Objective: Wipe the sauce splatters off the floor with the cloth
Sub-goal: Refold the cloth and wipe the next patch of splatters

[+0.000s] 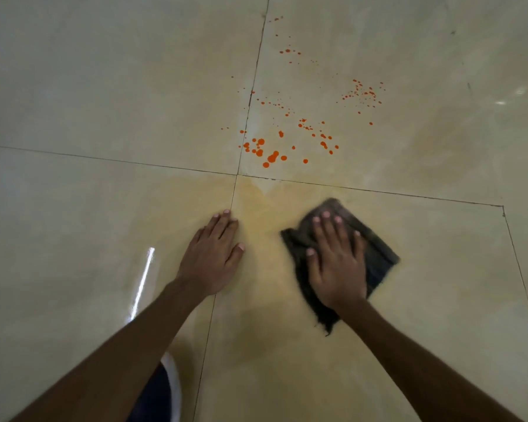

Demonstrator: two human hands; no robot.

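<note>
cloth [377,248]: edges smeared with blur, middle hidden under right hand [337,260] | left forearm [128,345], right forearm [409,351]: cut off by bottom edge | dark-and-white shape [159,394]: partly behind left forearm, cut by bottom edge, unidentifiable | far sauce specks [363,92]: too small to count

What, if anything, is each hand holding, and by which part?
Nothing is gripped. The right hand presses flat on the middle of the cloth; the left hand rests flat on the floor.

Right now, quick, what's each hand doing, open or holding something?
Left hand: open, flat on the bare floor.
Right hand: open, straight fingers pressing the cloth to the floor.
</note>
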